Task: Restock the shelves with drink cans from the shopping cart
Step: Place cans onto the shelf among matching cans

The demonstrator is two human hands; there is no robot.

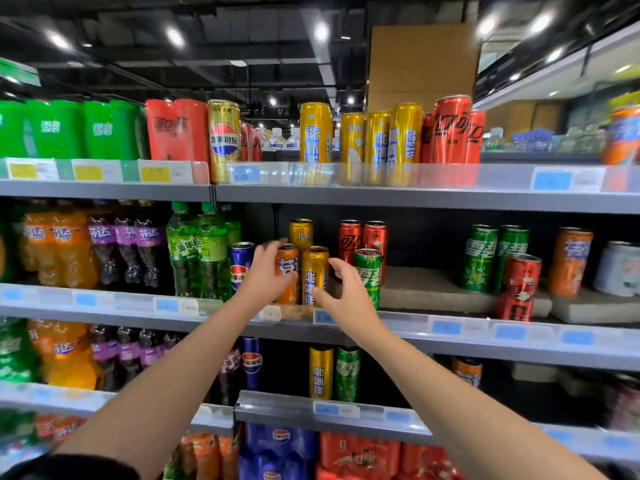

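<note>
On the middle shelf [450, 341] an orange drink can [288, 263] and a yellow drink can [314, 271] stand side by side at the front edge. My left hand [261, 275] grips the orange can, fingers over its top left and thumb across its front. My right hand [346, 292] holds the yellow can from the right, with the thumb on its lower front. A blue cola can [241, 259] stands just left of my left hand, and a green can [370, 271] just right of my right hand. The shopping cart is out of view.
Behind stand another yellow can [301, 232] and two red cans [362, 239]. Green bottles [197, 251] fill the shelf's left part; green, red and orange cans [519, 268] stand to the right on grey blocks. The upper shelf [381, 197] and lower shelf [311, 415] hold more drinks.
</note>
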